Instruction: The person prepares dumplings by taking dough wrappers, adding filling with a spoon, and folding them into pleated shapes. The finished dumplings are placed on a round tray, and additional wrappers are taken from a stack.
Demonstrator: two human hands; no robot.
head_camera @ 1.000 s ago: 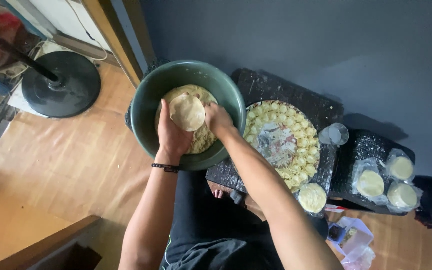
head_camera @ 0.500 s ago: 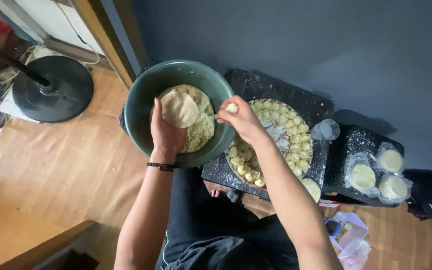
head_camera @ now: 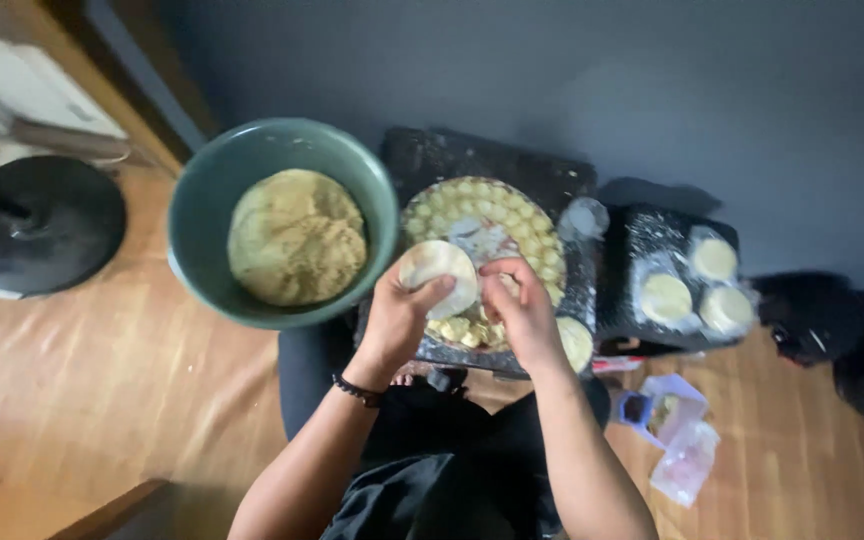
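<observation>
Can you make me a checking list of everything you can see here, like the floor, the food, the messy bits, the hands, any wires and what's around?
Surface: wooden floor.
Job's things: round wrapper in left hand; right hand beside it; green bowl of filling; tray ringed with dumplings.
Clutter: wrapper stacks on a dark stool; plastic bags.
Grippers: both hands pinch at the wrapper.
Cables: nothing seen.
Surroundings: dark wall; black round base.

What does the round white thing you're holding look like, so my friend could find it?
Start at the big green bowl of crumbly filling. Just right of it, over the round tray of folded dumplings, the left hand holds a dough wrapper. It is the only flat, pale, unfolded disc there.
</observation>
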